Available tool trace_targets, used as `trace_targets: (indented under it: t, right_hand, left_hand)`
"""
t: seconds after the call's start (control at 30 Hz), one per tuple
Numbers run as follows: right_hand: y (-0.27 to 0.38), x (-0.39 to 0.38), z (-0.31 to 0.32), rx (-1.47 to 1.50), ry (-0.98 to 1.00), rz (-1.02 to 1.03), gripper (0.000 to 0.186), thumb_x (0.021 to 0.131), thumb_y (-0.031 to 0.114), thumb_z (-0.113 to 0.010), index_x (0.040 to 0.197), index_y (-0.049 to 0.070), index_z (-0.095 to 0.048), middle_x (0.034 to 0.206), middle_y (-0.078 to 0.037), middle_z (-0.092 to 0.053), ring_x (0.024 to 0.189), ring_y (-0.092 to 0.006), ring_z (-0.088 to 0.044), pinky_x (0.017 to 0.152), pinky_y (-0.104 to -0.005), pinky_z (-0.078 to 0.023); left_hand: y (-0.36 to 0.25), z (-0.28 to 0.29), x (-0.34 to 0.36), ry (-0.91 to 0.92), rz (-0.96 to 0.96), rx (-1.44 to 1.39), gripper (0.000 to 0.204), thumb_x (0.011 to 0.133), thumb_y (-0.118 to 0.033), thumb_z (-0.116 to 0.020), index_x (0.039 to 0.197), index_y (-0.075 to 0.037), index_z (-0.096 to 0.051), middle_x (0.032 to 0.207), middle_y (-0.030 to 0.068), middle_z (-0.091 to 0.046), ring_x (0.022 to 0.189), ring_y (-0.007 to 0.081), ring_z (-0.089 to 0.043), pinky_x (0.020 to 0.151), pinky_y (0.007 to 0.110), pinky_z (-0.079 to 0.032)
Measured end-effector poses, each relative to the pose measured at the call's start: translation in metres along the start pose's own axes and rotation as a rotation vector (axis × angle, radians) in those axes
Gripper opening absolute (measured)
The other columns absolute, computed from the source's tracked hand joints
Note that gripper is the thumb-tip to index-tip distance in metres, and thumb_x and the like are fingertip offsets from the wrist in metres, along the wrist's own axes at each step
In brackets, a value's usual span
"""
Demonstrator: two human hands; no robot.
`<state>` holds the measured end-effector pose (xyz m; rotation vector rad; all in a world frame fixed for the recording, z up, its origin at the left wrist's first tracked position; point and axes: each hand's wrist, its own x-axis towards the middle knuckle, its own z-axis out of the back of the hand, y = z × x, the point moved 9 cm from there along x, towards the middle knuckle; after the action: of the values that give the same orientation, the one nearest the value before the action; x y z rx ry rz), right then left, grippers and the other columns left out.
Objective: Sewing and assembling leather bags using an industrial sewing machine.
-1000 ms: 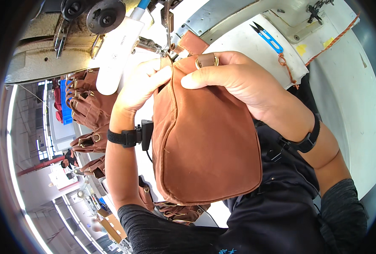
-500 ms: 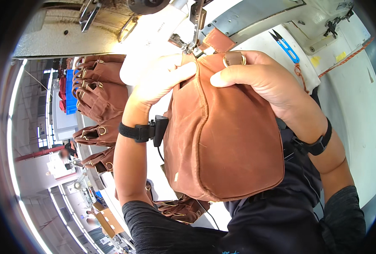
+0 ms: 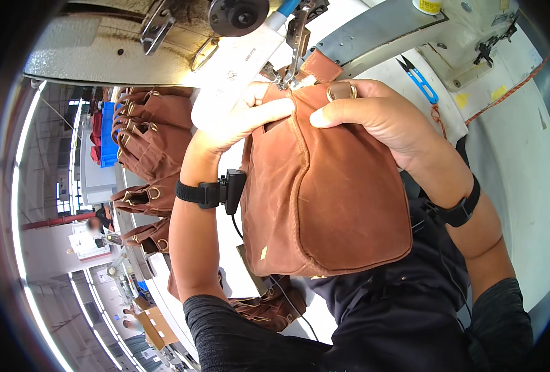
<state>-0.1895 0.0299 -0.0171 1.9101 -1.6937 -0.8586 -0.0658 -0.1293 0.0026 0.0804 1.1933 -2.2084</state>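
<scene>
A brown bag (image 3: 349, 204) with a piped seam fills the middle, its upper edge under the sewing machine's needle area (image 3: 284, 80). My left hand (image 3: 250, 111) grips that edge left of the seam, thumb lying across the fabric. My right hand (image 3: 374, 118) grips the bag on the right, thumb pressed below a leather tab with a brass ring (image 3: 341, 92); its other fingers are partly hidden behind the bag. A small brown leather patch (image 3: 321, 64) shows just beyond the needle area.
Blue thread snips (image 3: 420, 84) with an orange cord lie at the upper right of the white table (image 3: 523, 173). Several brown bags (image 3: 151, 149) are piled on the left near a blue bin (image 3: 107, 133). Distant people (image 3: 101, 220) are at the far left.
Since a second ago both hands and the bag have shifted rightward in the picture, as has much of the surroundings. The bag's bottom edge sits higher; both hands keep their grip.
</scene>
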Motion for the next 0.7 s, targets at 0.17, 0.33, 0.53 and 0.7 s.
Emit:
trace_targets:
  t: [0.17,0.33,0.53,0.7]
  right_hand:
    - [-0.001,0.003,0.002,0.018,-0.049,-0.012,0.038,0.091,0.011,-0.079,0.126,-0.003,-0.074,0.115,-0.007,-0.077,0.105,-0.0122,-0.071,0.096,-0.0279,-0.055]
    - [0.002,0.005,0.003,-0.025,-0.052,0.022,0.015,0.093,0.012,-0.078,0.105,0.005,-0.072,0.098,0.005,-0.067,0.089,-0.0031,-0.062,0.084,-0.0235,-0.051]
    - [0.017,0.009,0.009,-0.246,-0.089,0.130,0.025,0.089,0.017,-0.078,0.107,-0.001,-0.080,0.096,-0.002,-0.076,0.087,-0.0081,-0.065,0.080,-0.0241,-0.048]
    - [0.039,0.007,0.009,-0.625,-0.215,0.317,0.022,0.092,0.022,-0.076,0.094,0.000,-0.080,0.083,0.003,-0.070,0.077,-0.0048,-0.059,0.070,-0.0248,-0.046]
  left_hand:
    - [-0.028,0.010,-0.003,-0.159,-0.301,0.247,0.018,0.101,-0.025,-0.080,0.096,-0.009,-0.074,0.086,-0.0098,-0.065,0.077,0.0008,-0.052,0.067,0.022,-0.043]
    - [-0.037,0.013,-0.004,-0.179,-0.353,0.363,0.019,0.101,-0.024,-0.080,0.092,-0.008,-0.073,0.084,-0.0092,-0.065,0.075,0.0013,-0.052,0.067,0.023,-0.042]
    - [-0.043,0.013,-0.003,-0.177,-0.402,0.379,0.023,0.101,-0.025,-0.079,0.087,-0.009,-0.072,0.082,-0.0094,-0.062,0.074,0.0012,-0.049,0.065,0.023,-0.040]
    - [-0.032,0.015,-0.003,-0.155,-0.371,0.303,0.025,0.101,-0.026,-0.080,0.084,-0.010,-0.071,0.080,-0.0102,-0.060,0.073,0.0011,-0.047,0.064,0.023,-0.038]
